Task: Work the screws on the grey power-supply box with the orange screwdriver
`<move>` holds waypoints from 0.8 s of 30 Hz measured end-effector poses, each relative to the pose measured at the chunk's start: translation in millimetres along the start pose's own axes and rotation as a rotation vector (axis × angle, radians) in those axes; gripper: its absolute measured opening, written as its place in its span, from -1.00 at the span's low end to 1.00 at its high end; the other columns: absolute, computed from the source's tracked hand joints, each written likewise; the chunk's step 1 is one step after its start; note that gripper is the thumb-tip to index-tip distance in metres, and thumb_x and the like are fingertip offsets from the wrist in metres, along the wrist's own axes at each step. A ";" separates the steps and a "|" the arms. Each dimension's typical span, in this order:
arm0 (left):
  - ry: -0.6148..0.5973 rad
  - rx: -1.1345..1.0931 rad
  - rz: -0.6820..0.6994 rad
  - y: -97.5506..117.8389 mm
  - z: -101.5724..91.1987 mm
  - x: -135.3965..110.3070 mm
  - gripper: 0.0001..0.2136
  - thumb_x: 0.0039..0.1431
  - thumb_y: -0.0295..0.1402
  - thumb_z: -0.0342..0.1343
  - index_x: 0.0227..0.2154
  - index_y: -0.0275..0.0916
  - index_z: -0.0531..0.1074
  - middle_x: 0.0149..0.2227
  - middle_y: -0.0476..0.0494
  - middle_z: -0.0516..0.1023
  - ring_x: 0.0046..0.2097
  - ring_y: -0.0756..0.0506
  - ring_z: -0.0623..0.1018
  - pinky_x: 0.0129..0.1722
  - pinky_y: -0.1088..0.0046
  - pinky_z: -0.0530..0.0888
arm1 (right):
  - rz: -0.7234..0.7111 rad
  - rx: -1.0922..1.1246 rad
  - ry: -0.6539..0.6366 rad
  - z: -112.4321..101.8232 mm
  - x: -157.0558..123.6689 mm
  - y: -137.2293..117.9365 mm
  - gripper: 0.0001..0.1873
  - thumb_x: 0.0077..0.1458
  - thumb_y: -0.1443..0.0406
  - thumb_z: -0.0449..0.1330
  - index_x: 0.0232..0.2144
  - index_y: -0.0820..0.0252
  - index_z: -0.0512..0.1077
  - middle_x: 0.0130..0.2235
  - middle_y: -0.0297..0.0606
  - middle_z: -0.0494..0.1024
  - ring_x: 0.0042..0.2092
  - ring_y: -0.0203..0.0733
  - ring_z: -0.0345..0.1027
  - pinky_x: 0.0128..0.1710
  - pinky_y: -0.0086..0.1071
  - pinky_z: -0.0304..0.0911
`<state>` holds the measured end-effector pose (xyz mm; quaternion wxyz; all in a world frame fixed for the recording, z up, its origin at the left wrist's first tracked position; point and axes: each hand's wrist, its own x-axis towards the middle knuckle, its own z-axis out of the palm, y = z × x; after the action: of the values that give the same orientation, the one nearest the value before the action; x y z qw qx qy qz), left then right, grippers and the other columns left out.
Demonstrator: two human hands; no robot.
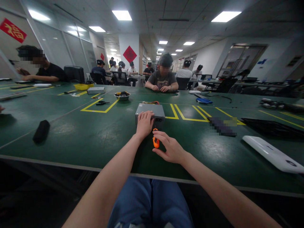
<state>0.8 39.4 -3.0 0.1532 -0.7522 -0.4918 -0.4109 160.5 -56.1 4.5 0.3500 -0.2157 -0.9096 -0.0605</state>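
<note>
Well beyond the fingers (144,117), white square ceiling light panels (122,15) glow above black office chairs (74,74) and glass partition walls (61,42).

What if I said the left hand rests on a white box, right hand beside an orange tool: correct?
The box is grey, not white, in the head view; the left hand rests on it, the right hand beside the orange tool.

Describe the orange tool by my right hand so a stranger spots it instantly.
On the dark green workbench, find the flat grey metal box resting under the left hand. Just in front of it lies a small orange plastic looped tool, set apart by its bright colour and its place beside the right hand.
</note>
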 end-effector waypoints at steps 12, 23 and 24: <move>0.001 -0.012 0.001 1.1 -1.9 -0.3 -0.79 0.19 -0.40 -0.07 -0.11 -0.17 0.29 0.04 -0.06 0.40 0.11 -0.07 0.31 0.20 0.25 0.09 | 0.031 0.007 0.013 0.5 0.5 -0.3 -0.64 0.12 0.15 0.11 -0.09 0.20 0.16 -0.01 0.02 0.34 -0.01 -0.05 0.34 -0.16 -0.22 0.38; -0.022 -0.010 -0.007 1.1 -3.0 -0.5 -0.78 0.18 -0.41 -0.06 -0.10 -0.16 0.28 0.05 -0.07 0.39 0.12 -0.08 0.30 0.20 0.23 0.09 | 0.053 0.006 0.117 0.9 -1.2 4.5 -0.70 0.14 0.17 0.11 -0.13 0.16 0.18 -0.04 -0.02 0.36 -0.04 -0.07 0.36 -0.21 -0.26 0.40; -0.020 -0.008 -0.007 0.9 -2.5 -0.5 -0.78 0.18 -0.41 -0.06 -0.10 -0.16 0.28 0.05 -0.07 0.39 0.12 -0.08 0.30 0.20 0.24 0.09 | 0.059 0.022 0.109 0.5 -1.0 4.2 -0.66 0.13 0.15 0.11 -0.10 0.17 0.17 -0.03 -0.01 0.35 -0.01 -0.06 0.34 -0.18 -0.24 0.40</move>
<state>0.3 37.1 -1.6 0.1436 -0.7551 -0.4943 -0.4060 162.6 -52.4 3.2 0.4030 -0.2350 -0.8830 -0.0520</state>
